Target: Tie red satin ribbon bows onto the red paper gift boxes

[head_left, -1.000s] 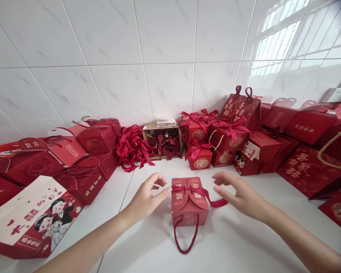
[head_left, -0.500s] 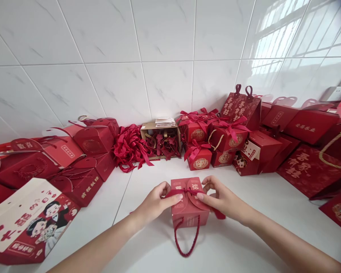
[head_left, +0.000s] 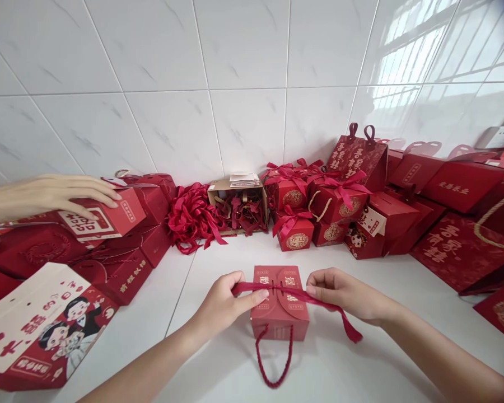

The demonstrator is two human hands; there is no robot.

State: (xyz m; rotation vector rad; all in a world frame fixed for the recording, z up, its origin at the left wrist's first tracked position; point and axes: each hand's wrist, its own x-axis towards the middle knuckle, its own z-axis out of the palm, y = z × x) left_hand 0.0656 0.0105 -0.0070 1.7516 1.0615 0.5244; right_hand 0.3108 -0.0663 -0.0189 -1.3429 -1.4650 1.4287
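Note:
A small red gift box [head_left: 279, 324] stands upright on the white surface in front of me, its curved top flaps folded shut. A dark red ribbon [head_left: 292, 292] crosses the top and passes through the slots there. My left hand [head_left: 224, 302] is closed around the ribbon's left part, its thumb resting on the box top. My right hand [head_left: 340, 294] pinches the ribbon just off the box's right edge. A loose ribbon tail [head_left: 350, 330] hangs past those fingers. On the near side, a twisted red cord handle [head_left: 275, 382] lies in a loop.
Another person's hand [head_left: 82, 190] grips a red box [head_left: 124, 215] above the piled boxes at left. Behind lie a heap of red ribbons [head_left: 193, 215] and an open carton [head_left: 224, 184]. Ribboned boxes [head_left: 294, 240] and stacked red boxes [head_left: 462, 187] fill the right side.
My right hand has moved slightly right, drawing the ribbon out straighter, and its tail now trails further right. Another person's hand has come in at left and taken hold of a box.

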